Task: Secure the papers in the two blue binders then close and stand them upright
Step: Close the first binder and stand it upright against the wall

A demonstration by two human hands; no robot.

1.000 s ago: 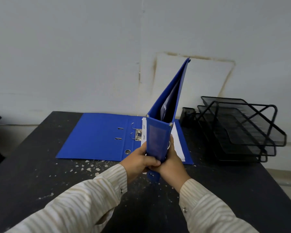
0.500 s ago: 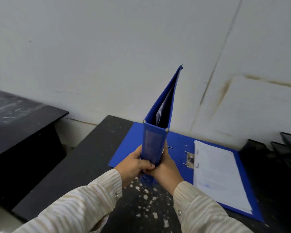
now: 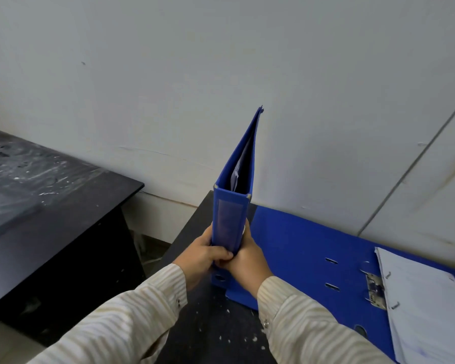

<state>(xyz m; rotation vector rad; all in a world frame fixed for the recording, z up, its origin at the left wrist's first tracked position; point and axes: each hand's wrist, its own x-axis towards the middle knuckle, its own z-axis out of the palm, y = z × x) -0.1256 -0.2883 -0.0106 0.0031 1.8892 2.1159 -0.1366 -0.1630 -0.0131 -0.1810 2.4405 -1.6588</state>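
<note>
A closed blue binder (image 3: 230, 222) stands upright with its spine toward me, white papers showing inside its top. My left hand (image 3: 202, 256) grips the spine's left side and my right hand (image 3: 247, 258) grips its right side, fingers curled round the lower spine. It is held at the left end of the black table (image 3: 208, 324). A second blue binder (image 3: 300, 256) lies open and flat to the right, its metal ring clip (image 3: 374, 290) exposed and a stack of white papers (image 3: 426, 306) on its right half.
A second dark table (image 3: 50, 206) stands to the left across a gap of floor. The white wall (image 3: 221, 74) runs right behind both tables. White flecks of debris lie scattered on the black table near my sleeves.
My hands have carried the upright binder leftward to the table's left end. The view swung left, so the open binder now lies to the right and the black wire tray has left the view.
</note>
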